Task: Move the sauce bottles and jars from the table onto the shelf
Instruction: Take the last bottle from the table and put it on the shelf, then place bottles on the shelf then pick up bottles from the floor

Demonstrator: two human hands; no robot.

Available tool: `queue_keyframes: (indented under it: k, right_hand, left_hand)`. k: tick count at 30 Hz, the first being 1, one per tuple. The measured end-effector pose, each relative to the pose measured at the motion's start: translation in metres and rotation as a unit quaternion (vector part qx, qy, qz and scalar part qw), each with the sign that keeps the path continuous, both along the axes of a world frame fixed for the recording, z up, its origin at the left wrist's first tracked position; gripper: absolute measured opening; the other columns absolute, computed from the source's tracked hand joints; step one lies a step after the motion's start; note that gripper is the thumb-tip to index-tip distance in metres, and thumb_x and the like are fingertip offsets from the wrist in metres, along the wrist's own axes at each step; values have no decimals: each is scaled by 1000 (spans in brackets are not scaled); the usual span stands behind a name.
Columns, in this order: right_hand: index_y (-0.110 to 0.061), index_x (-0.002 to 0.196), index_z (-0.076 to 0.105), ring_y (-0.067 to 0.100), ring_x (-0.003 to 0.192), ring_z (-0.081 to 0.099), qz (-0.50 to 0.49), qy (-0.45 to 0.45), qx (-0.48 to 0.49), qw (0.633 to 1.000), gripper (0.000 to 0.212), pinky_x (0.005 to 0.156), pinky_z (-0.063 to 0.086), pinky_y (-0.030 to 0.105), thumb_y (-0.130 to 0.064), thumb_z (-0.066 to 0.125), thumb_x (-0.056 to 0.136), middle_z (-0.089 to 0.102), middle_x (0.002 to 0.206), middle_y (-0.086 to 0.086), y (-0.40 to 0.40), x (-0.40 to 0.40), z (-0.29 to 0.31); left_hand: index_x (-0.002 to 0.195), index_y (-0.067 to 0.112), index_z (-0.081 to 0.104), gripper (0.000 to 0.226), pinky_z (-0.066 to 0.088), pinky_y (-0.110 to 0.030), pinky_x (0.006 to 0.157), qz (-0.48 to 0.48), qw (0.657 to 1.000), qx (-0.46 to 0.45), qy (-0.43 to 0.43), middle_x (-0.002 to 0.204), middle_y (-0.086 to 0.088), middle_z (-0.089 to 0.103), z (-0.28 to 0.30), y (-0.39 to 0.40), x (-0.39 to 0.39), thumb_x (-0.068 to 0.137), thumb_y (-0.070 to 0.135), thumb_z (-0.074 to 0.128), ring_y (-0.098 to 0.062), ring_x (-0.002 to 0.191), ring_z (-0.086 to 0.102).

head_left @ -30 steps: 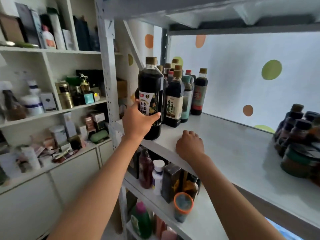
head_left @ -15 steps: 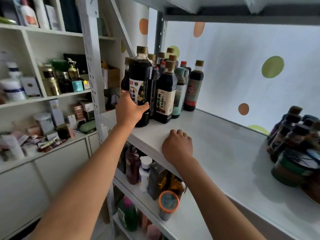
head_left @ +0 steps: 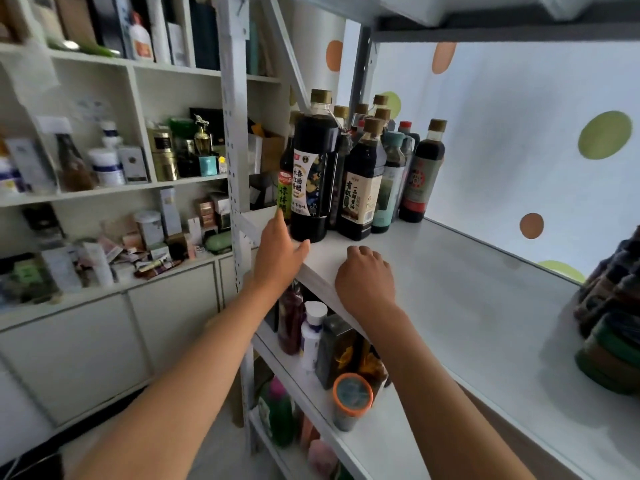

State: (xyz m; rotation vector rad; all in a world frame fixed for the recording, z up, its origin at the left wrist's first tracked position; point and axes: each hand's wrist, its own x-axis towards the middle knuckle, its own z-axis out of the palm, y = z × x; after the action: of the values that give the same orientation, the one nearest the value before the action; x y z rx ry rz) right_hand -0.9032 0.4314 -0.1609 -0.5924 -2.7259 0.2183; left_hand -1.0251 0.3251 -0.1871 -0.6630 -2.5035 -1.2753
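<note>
A tall dark sauce bottle (head_left: 313, 168) with a gold cap stands upright at the front left corner of the white shelf (head_left: 467, 289). Behind and right of it stand several more dark bottles (head_left: 363, 181). My left hand (head_left: 280, 252) hovers just below and in front of that bottle, fingers straight, holding nothing. On the shelf's front edge rests my right hand (head_left: 365, 275), its fingers curled down over the board. More bottles and jars (head_left: 613, 306) cluster at the shelf's right end.
A perforated white upright (head_left: 233, 140) rises left of the shelf. The lower shelf (head_left: 374, 441) carries bottles, a box and an orange-lidded jar (head_left: 351, 398). Crowded wall shelves and cabinets (head_left: 104, 188) fill the left side. The middle of the upper shelf shows bare board.
My left hand has let go of the tall dark bottle, which now stands on the shelf corner, and drawn back slightly. My right hand stays on the shelf edge.
</note>
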Motion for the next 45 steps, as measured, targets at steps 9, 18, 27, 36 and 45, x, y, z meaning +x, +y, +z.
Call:
queue_keyframes:
  k: [9, 18, 27, 36, 45]
  right_hand:
    - [-9, 137, 48, 26, 131, 42, 269, 89, 34, 959, 45, 115, 31, 39, -9, 49, 92, 50, 139, 9, -52, -4, -13]
    - [-3, 123, 59, 34, 118, 53, 400, 75, -49, 912, 43, 105, 43, 48, -5, 55, 80, 58, 126, 15, -171, -44, -116]
    - [-2, 122, 62, 33, 118, 56, 513, -16, -70, 855, 46, 107, 39, 41, -2, 56, 76, 61, 124, 15, -315, -53, -220]
    - [-2, 129, 58, 33, 126, 52, 533, -173, -54, 827, 50, 113, 32, 40, -3, 57, 80, 56, 134, 18, -413, -61, -330]
    - [-8, 148, 35, 26, 138, 38, 436, -326, -134, 828, 57, 116, 24, 31, -6, 50, 93, 40, 151, 11, -444, -64, -462]
  left_hand:
    - [148, 8, 27, 58, 26, -30, 115, 43, 994, -78, 70, 149, -10, 38, -45, -66, 33, 98, 27, 49, -22, 139, 34]
    - [142, 1, 38, 57, 34, -38, 112, 178, 968, -170, -47, 141, -18, 44, -122, -204, 56, 88, 9, 53, -31, 132, 41]
    - [144, -1, 35, 56, 24, -35, 115, 289, 932, -150, -159, 147, -19, 38, -208, -349, 94, 91, 2, 51, -33, 138, 33]
    - [131, 1, 49, 45, 44, -41, 101, 345, 900, -118, -240, 125, -15, 54, -324, -450, 104, 86, 0, 54, -30, 118, 51]
    - [139, -2, 44, 57, 40, -40, 102, 318, 847, -108, -413, 134, -20, 50, -486, -472, 111, 84, 2, 57, -35, 124, 47]
